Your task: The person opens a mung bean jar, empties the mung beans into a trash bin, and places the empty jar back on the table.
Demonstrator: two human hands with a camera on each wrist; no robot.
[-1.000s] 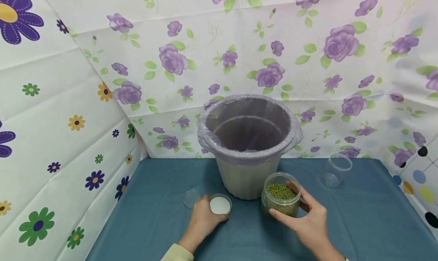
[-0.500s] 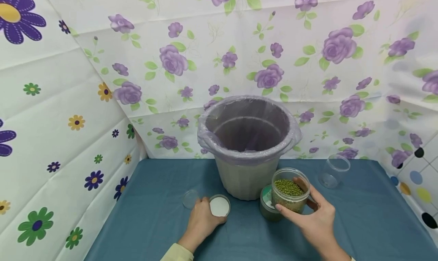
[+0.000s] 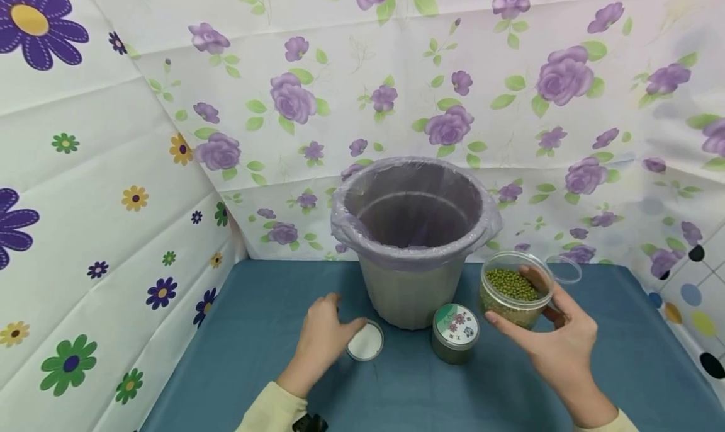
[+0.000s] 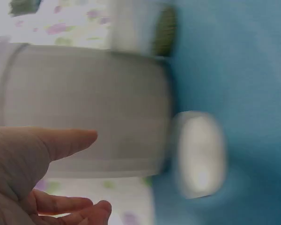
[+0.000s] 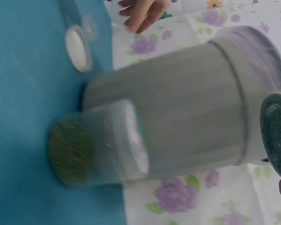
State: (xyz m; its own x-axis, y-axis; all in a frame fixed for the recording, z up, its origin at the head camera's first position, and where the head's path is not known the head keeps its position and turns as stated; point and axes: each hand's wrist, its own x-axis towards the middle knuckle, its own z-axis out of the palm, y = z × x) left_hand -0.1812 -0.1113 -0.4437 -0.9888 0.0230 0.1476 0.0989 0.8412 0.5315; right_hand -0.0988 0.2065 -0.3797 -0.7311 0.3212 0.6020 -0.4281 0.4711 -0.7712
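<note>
My right hand (image 3: 566, 350) grips a clear open jar of green beans (image 3: 512, 284) above the table, thumb at the front and fingers at the far side. In the right wrist view the held jar (image 5: 277, 136) shows its underside at the right edge. A lidded jar (image 3: 455, 333) with a green and white printed top stands just left of it. My left hand (image 3: 324, 344) is raised with nothing in it, thumb stretched out and fingers loosely bent in the left wrist view. Close by the thumb lies a small round dish-like container with a white top (image 3: 365, 342).
A large grey bin (image 3: 409, 293) with a purple liner bag stands at the back middle of the blue-covered table (image 3: 396, 394). A clear round container (image 3: 568, 269) behind my right hand is mostly hidden. The right wrist view shows another small clear container (image 5: 90, 27). Flowered sheets hang behind.
My right hand has lifted the bean jar off the lidded jar and carried it right and upward. My left hand has let go of the white-topped container and risen.
</note>
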